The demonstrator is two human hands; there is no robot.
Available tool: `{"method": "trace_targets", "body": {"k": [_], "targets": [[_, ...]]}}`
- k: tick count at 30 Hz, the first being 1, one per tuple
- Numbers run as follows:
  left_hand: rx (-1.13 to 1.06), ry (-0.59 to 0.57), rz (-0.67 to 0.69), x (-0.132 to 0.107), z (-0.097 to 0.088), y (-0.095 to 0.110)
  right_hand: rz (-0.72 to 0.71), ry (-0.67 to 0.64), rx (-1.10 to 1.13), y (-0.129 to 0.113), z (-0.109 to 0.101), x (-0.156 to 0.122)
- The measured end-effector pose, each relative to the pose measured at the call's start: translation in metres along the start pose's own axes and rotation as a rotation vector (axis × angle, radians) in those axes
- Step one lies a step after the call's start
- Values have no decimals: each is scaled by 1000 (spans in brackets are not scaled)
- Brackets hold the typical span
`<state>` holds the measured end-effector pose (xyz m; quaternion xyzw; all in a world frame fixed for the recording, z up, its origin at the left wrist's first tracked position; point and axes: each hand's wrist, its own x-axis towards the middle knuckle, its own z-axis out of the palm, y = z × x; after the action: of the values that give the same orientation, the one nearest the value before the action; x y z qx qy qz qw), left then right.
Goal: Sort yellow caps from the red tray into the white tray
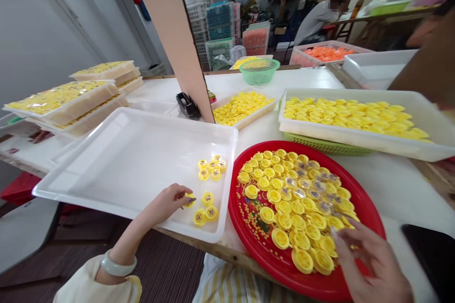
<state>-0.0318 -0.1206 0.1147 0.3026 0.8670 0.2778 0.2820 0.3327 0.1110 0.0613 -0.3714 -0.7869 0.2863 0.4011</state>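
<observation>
My left hand point(170, 201) reaches into a large white tray point(117, 161) and pinches a small yellow cap point(189, 199) near the tray's front right corner. Several yellow caps point(212, 166) lie in that corner. My right hand point(369, 262) hovers over the near right edge of a round red tray point(249, 236), fingers apart and slightly curled, fingertips next to the yellow caps point(298, 208) piled on it. Nothing visible is held in the right hand.
A long white tray of yellow caps point(355, 116) sits on a green basket behind the red tray. Another smaller tray point(241, 106), a green bowl point(259, 70), a tape dispenser point(187, 104) and stacked wrapped trays point(67, 97) stand around. A person point(320, 14) sits at the back.
</observation>
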Motion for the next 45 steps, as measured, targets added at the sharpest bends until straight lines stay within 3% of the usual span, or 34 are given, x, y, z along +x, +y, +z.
{"method": "trace_targets", "body": {"k": [5,8,10,11,14,17,19,24,29,33,37,41,45], "targets": [[194,26,104,3,9,8,-465,-156,-285,-20,19,31],[313,294,194,-13,15,32,-552,-217,-421,-17,32,47],[266,441,288,-31,32,55,-568,-254,-492,-12,40,58],[183,408,341,-40,45,68,-577,-277,-523,-10,43,64],[34,118,449,-57,97,101,-612,-338,-597,-5,49,80],[194,13,378,-50,146,120,-683,-385,-608,-1,53,93],[304,-9,315,-36,164,126,-737,-408,-594,0,53,97],[333,-8,347,-13,170,127,-833,-401,-607,2,56,96],[247,21,364,-21,164,123,-914,-323,-494,-4,56,94],[103,83,402,-31,158,119,-762,-195,-279,-10,46,92],[8,64,381,-30,154,115,-532,-176,-156,-7,30,83],[-134,49,368,-27,151,115,-152,-166,-4,-4,14,67],[-243,-1,359,-30,149,121,249,-156,342,-8,4,54]]}}
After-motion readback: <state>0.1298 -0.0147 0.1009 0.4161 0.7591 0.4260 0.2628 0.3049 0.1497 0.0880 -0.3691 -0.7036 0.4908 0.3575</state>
